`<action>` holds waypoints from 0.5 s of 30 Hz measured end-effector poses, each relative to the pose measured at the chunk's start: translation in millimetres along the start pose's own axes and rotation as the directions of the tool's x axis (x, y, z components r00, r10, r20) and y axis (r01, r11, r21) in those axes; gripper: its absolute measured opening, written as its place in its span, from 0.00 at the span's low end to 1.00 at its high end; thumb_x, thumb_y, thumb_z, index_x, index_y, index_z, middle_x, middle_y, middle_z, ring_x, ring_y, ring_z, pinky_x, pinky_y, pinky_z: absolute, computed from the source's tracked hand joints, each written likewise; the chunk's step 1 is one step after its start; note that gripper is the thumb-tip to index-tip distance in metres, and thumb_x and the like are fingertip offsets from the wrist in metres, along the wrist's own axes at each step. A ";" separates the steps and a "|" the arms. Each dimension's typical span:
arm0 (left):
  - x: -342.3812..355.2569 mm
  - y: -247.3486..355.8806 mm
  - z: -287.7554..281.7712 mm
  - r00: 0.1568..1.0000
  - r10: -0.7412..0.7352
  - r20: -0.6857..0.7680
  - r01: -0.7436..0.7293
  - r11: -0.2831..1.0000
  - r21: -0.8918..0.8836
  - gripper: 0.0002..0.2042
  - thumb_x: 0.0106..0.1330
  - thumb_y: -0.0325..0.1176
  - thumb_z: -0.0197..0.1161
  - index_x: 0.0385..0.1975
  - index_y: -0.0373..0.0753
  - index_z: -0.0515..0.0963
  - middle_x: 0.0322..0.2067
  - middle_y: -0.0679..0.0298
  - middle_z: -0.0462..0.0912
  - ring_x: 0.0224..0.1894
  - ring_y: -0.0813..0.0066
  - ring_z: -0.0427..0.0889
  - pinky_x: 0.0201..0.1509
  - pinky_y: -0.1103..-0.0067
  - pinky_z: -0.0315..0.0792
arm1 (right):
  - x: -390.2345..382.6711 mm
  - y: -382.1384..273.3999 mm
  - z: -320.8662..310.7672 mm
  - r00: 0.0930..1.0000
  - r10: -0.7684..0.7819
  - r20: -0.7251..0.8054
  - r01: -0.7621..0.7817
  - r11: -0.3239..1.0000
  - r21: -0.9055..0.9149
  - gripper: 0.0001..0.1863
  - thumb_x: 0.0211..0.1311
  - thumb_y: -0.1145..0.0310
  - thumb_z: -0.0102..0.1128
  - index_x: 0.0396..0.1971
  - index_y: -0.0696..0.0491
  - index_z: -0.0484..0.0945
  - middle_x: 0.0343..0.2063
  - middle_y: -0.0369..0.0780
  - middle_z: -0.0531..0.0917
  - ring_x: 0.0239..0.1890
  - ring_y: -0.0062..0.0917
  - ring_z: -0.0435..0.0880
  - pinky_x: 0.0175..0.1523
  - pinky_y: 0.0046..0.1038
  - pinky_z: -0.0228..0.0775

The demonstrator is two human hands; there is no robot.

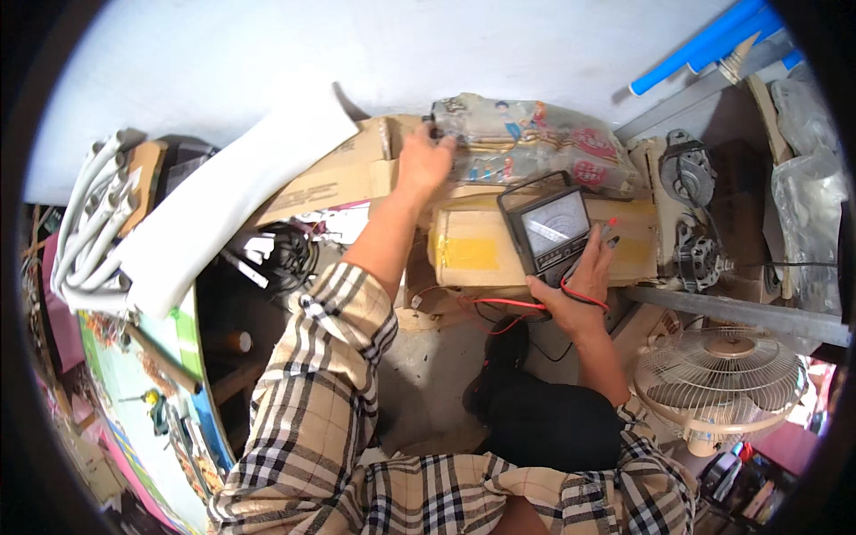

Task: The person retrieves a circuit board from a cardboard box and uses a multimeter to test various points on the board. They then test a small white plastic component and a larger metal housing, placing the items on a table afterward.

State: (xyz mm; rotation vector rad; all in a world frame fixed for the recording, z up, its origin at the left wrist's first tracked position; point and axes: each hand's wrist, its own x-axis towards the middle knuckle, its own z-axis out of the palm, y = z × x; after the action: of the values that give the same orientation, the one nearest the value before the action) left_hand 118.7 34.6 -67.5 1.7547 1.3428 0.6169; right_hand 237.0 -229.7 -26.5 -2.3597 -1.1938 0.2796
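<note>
An analog multimeter (555, 223) with a black case and a raised carrying handle leans on a taped cardboard box (468, 241). My right hand (581, 287) grips its lower right corner. The red test lead (513, 304) loops over that hand, and the red and black probe tips stick up by its fingers. My left hand (426, 160) reaches to the left end of a clear printed plastic bag (535, 143) lying behind the box. Its fingers are bent and slightly blurred at a dark spot there, so whether they hold anything is unclear.
Motor-like metal parts (688, 169) stand right of the box, above a caged fan (722, 383). On the left lie a white rolled sheet (241, 205), bent grey pipes (94, 223) and a bundle of black cable (290, 254). Blue tubes (704, 40) lean at upper right.
</note>
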 end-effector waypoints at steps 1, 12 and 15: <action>25.5 -22.0 11.4 0.999 -0.049 0.023 0.051 0.995 -0.083 0.25 0.60 0.38 0.60 0.54 0.29 0.70 0.48 0.43 0.76 0.50 0.51 0.76 0.53 0.67 0.70 | 0.2 -0.7 -1.5 1.000 0.001 0.011 -0.001 1.000 0.002 0.63 0.34 0.52 0.74 0.66 0.62 0.43 0.54 0.56 0.60 0.55 0.52 0.63 0.61 0.44 0.57; 22.1 7.8 34.6 0.851 -0.257 0.458 0.486 0.714 -0.503 0.12 0.61 0.32 0.61 0.43 0.37 0.76 0.24 0.67 0.75 0.21 0.81 0.69 0.20 0.82 0.61 | 2.3 -1.5 0.2 0.999 0.037 0.038 -0.038 0.999 0.010 0.63 0.34 0.56 0.76 0.67 0.60 0.42 0.55 0.56 0.59 0.57 0.52 0.62 0.61 0.44 0.56; -1.7 45.3 53.2 0.855 -0.072 0.514 0.370 0.778 -0.507 0.20 0.57 0.28 0.61 0.52 0.36 0.75 0.27 0.65 0.78 0.23 0.79 0.72 0.23 0.83 0.65 | 1.8 -5.4 -1.4 0.997 0.060 0.042 -0.061 0.998 0.016 0.63 0.34 0.57 0.76 0.66 0.61 0.43 0.55 0.56 0.58 0.57 0.51 0.62 0.61 0.44 0.56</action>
State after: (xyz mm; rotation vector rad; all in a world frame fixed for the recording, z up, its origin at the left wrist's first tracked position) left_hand 184.3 12.2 -58.3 1.0984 0.8656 0.3744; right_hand 234.9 -226.0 -22.5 -2.3886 -1.1357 0.3591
